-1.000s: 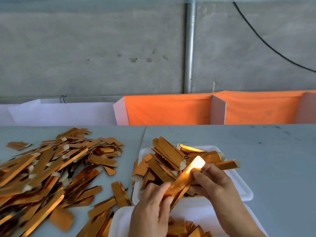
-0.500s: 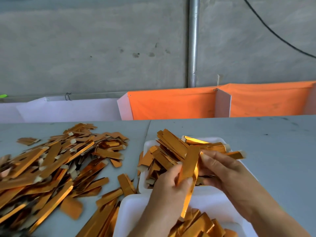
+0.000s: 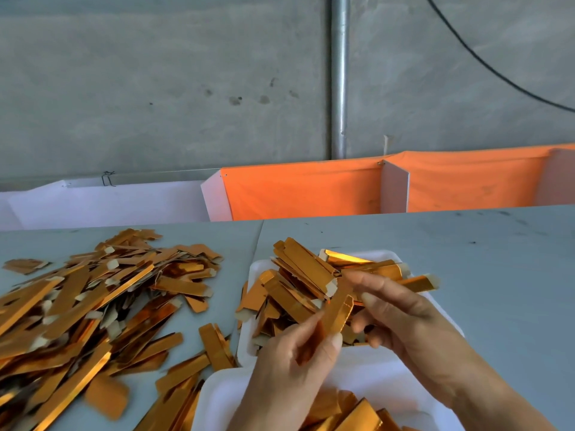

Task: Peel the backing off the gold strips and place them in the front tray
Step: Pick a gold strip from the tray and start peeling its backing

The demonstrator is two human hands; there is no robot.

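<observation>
A shiny gold foil strip is pinched in the left hand over the white foam tray near the counter's front edge — the right hand, fingers loosely extended, holds nothing. Peeling looks under way; next comes releasing it into that tray.

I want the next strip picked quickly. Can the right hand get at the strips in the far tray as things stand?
Probably yes: the right hand hovers open right over the far tray, with nothing between it and the strips; the left hand pinches one strip.
</observation>
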